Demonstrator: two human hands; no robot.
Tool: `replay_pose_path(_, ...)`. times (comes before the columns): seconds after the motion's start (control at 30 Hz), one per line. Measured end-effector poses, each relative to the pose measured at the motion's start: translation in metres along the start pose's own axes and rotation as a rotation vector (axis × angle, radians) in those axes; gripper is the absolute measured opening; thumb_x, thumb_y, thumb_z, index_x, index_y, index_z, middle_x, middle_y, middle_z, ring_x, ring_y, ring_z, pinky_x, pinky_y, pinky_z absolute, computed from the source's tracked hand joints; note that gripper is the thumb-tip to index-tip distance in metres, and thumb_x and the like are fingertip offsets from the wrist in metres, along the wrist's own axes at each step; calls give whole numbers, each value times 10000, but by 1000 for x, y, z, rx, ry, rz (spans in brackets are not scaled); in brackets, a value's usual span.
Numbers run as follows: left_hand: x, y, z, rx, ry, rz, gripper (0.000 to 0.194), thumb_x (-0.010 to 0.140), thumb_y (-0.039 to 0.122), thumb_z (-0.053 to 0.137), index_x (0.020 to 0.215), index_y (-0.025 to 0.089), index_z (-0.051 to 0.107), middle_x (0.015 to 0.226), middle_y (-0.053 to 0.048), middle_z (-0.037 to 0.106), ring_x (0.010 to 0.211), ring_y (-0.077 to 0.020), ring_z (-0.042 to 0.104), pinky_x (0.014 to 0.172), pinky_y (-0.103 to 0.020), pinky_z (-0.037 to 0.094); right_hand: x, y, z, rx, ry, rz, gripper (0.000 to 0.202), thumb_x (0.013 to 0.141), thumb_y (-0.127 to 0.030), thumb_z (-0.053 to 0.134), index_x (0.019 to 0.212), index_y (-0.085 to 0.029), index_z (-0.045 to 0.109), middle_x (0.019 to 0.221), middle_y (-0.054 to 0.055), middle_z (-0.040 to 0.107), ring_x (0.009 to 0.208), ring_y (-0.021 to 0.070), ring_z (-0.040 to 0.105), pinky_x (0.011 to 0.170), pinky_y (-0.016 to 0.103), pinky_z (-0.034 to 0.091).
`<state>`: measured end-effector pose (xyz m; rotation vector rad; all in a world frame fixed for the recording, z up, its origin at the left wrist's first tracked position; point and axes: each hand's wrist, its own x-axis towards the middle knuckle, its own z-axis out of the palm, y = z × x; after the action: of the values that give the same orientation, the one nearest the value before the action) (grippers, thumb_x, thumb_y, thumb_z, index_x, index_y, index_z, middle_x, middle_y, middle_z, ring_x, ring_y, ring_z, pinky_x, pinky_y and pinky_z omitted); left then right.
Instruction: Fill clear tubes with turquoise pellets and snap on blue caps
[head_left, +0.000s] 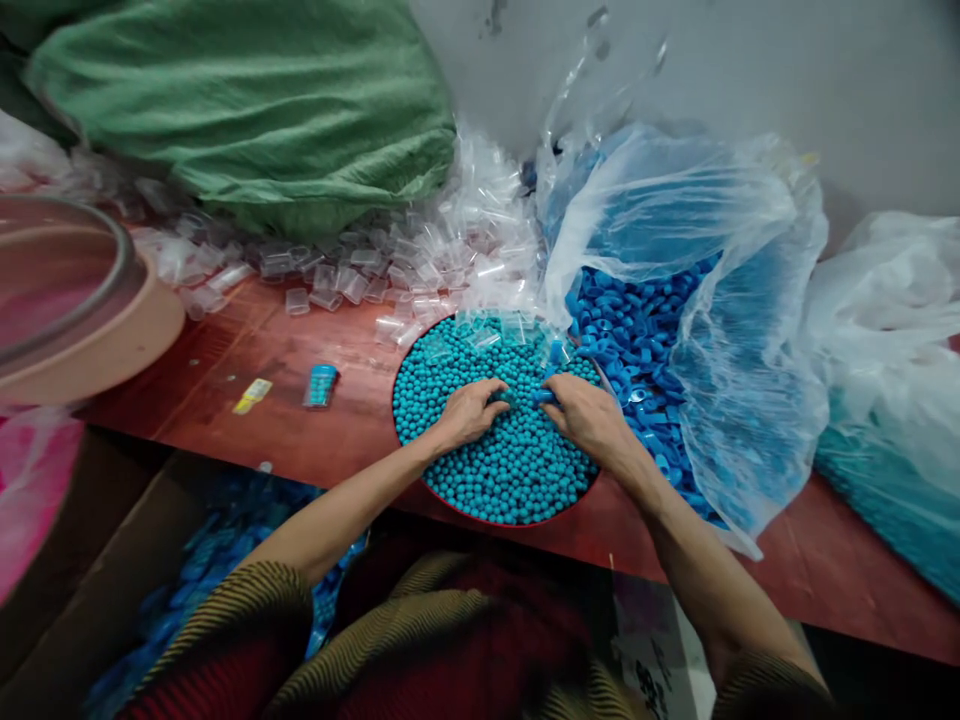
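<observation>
A round red-rimmed tray [517, 523] full of small teal balls lies on the reddish table. Over its left half, my left hand [474, 411] has thumb and fingers curled around something clear and too small to make out. My right hand [583, 413], over the right half, pinches a small blue cap [544, 397]. Several clear containers rest on the balls at the back of the tray. Left of the tray, a clear container with a blue cap [321, 386] holds teal balls.
Clear empty containers [360, 275] are heaped behind the tray, under a green cloth sack [255, 110]. An open plastic bag [757, 400] of blue caps [637, 330] stands right. A pinkish basin [150, 335] is at the left; a box of blue items [202, 560] sits below.
</observation>
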<state>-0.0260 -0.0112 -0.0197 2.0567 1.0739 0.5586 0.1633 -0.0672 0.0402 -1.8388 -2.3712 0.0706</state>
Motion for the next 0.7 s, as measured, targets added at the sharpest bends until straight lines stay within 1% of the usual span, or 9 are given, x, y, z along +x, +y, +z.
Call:
replay_pose_path(0.1, 1, -2, -1, -58, -6, -18, 248, 837, 303, 514, 1042, 211, 617, 1003, -25, 675, 938, -198, 608, 862, -309, 453, 19, 1, 21, 221, 50, -56, 156, 848, -216, 525, 968, -189, 621, 901, 68, 625, 880, 206, 584, 781, 308, 456)
replay_pose_path(0.2, 2, -3, -3, -99, -17, -69, 249, 833, 315, 499, 1019, 198, 615, 932, -16, 671, 868, -186, 604, 818, -298, 460, 28, 5, 32, 328, 127, -49, 221, 856, -248, 528, 1039, -190, 638, 982, 84, 633, 961, 224, 584, 851, 356, 467)
replay_pose_path(0.3, 2, -4, -6, -141, -13, -57, 239, 830, 301, 484, 996, 181, 607, 887, -13, 652, 833, -171, 586, 808, -288, 450, 29, 3, 36, 324, 145, -13, 318, 889, -258, 478, 1173, -186, 603, 973, 91, 658, 947, 229, 605, 851, 363, 477)
replay_pose_path(0.43, 4, -5, -7, -222, -15, -6, 199, 825, 288, 465, 907, 162, 596, 840, -13, 622, 801, -158, 559, 789, -278, 444, 25, -5, 41, 295, 76, -66, 386, 909, -199, 393, 1260, -183, 552, 904, 80, 667, 878, 207, 619, 797, 339, 498)
replay_pose_path(0.5, 4, -5, -10, -262, -13, -13, 187, 818, 283, 472, 890, 159, 593, 837, -13, 620, 800, -154, 554, 789, -274, 445, 21, -4, 40, 306, 28, -68, 395, 899, -173, 382, 1252, -164, 557, 917, 90, 678, 865, 209, 630, 787, 341, 502)
replay_pose_path(0.57, 3, -4, -14, -304, 4, -26, 192, 816, 274, 478, 916, 156, 591, 852, -15, 623, 814, -151, 555, 803, -272, 445, 17, -1, 35, 322, 7, -30, 368, 882, -181, 413, 1204, -153, 590, 951, 106, 690, 876, 222, 642, 794, 350, 499)
replay_pose_path(0.63, 2, -1, -18, -336, 24, -35, 201, 819, 271, 476, 937, 151, 586, 841, -12, 616, 802, -144, 551, 789, -267, 451, 13, 0, 26, 377, 38, 27, 324, 871, -206, 443, 1138, -155, 619, 959, 108, 699, 870, 227, 651, 793, 346, 494)
replay_pose_path(0.7, 1, 1, -21, -370, 22, -39, 208, 819, 276, 475, 944, 147, 579, 807, -4, 597, 748, -131, 534, 728, -252, 461, 12, -4, 18, 490, 99, 90, 286, 874, -241, 449, 1082, -163, 629, 896, 85, 703, 800, 208, 656, 754, 322, 494)
